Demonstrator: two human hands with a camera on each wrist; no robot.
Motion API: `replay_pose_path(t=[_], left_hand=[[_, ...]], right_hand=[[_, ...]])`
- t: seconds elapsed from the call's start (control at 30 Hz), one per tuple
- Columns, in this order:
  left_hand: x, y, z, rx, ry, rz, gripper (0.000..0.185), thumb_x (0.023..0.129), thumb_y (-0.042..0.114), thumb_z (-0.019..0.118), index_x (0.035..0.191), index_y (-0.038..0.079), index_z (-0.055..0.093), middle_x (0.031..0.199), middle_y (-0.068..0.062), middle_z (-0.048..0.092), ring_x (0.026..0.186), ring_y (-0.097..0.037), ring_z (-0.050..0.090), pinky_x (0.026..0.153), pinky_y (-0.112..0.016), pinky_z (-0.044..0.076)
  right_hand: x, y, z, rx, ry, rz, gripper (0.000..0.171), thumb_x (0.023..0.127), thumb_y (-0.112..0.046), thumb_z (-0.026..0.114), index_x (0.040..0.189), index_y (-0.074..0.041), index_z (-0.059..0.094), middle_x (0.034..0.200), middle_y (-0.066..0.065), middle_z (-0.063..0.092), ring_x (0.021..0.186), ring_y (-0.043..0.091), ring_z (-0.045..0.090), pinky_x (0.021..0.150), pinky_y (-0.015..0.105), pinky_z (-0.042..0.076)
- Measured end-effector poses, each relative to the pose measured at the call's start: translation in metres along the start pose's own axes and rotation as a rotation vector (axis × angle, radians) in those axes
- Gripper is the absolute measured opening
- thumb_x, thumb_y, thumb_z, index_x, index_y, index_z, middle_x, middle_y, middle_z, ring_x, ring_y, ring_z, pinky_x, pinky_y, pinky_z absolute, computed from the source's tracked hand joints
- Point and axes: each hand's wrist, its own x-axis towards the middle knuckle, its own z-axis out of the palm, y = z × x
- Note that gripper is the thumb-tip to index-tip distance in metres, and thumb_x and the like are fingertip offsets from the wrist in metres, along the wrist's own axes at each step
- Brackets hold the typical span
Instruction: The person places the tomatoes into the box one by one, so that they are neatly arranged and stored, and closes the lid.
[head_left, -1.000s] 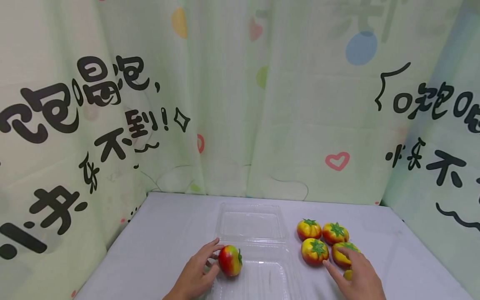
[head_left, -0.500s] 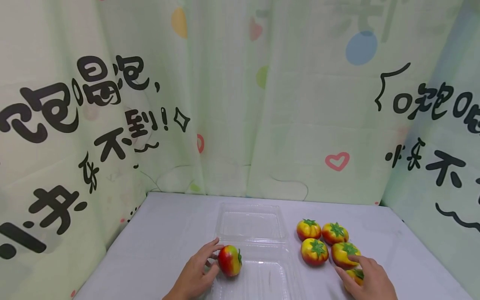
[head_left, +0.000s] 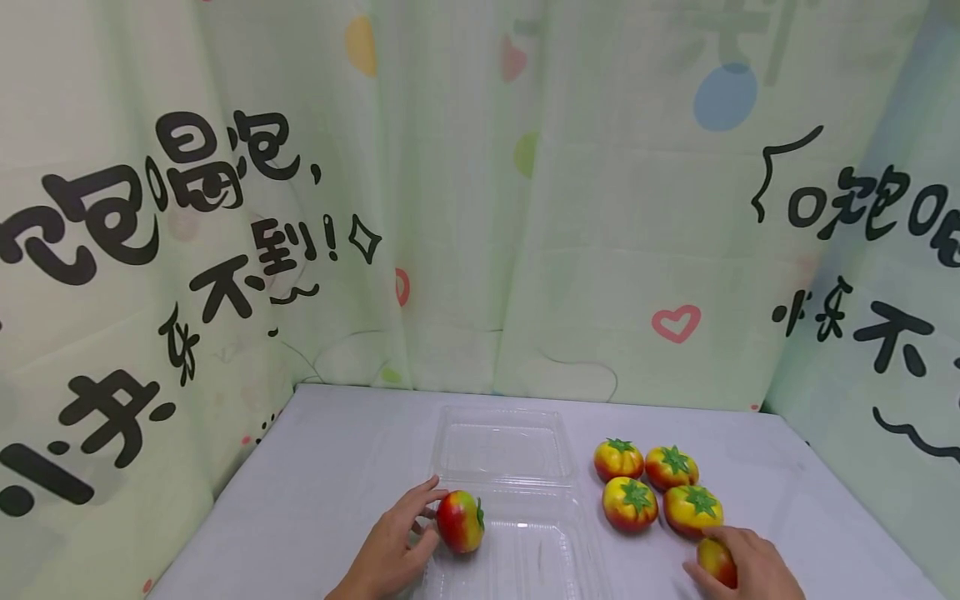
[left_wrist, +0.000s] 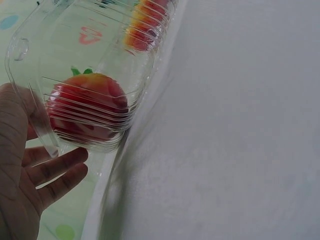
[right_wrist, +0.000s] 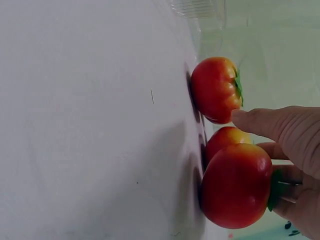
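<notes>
A clear plastic clamshell box (head_left: pixel 501 450) lies open in the middle of the white table. One red-yellow tomato (head_left: pixel 460 521) sits in its near half, against the left wall. My left hand (head_left: pixel 433 515) rests against that wall from outside, fingers loosely spread beside the tomato (left_wrist: pixel 87 107), which shows through the box wall (left_wrist: pixel 30 45). My left hand (left_wrist: pixel 30 170) holds nothing. To the right, four tomatoes (head_left: pixel 630 502) stand in a cluster. Just in front of them my right hand (head_left: pixel 712 568) grips a fifth tomato (right_wrist: pixel 235 192) on the table, thumb (right_wrist: pixel 270 122) over it.
Printed green curtains (head_left: pixel 525 208) close off the back and both sides of the table (head_left: pixel 337 450). The table's left part holds nothing. In the right wrist view two more tomatoes (right_wrist: pixel 216 90) stand just beyond the held one.
My right hand has slid back from the tomato cluster toward the near right and closed round the fifth tomato. My left hand and its tomato have not moved.
</notes>
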Motion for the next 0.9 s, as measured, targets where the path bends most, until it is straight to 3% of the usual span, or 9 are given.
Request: replay_pose_path(t=[0.33, 0.57, 0.9], left_hand=[[0.000, -0.001, -0.001, -0.004, -0.009, -0.005, 0.044, 0.090, 0.009, 0.055, 0.133, 0.011, 0.053, 0.145, -0.011, 0.045, 0.096, -0.009, 0.061, 0.075, -0.021, 0.053], [0.000, -0.001, 0.000, 0.013, -0.008, -0.022, 0.044, 0.090, 0.011, 0.055, 0.134, 0.011, 0.053, 0.145, -0.009, 0.046, 0.096, -0.009, 0.061, 0.075, -0.020, 0.053], [0.000, -0.001, 0.000, 0.007, -0.005, -0.014, 0.045, 0.090, 0.010, 0.055, 0.135, 0.010, 0.052, 0.143, -0.009, 0.047, 0.096, -0.009, 0.061, 0.074, -0.020, 0.053]], right_hand=[[0.008, 0.011, 0.006, -0.031, -0.084, -0.058, 0.086, 0.063, -0.048, 0.081, 0.128, 0.000, 0.052, 0.121, 0.020, 0.052, 0.100, 0.033, 0.050, 0.085, 0.054, 0.048], [0.009, 0.014, 0.008, -0.041, -0.049, -0.097, 0.075, 0.066, -0.034, 0.084, 0.126, -0.002, 0.054, 0.121, 0.017, 0.053, 0.100, 0.030, 0.050, 0.086, 0.054, 0.049], [0.007, 0.012, 0.006, -0.068, -0.041, -0.110, 0.071, 0.068, -0.030, 0.084, 0.126, -0.001, 0.054, 0.118, 0.016, 0.054, 0.098, 0.029, 0.051, 0.085, 0.053, 0.049]])
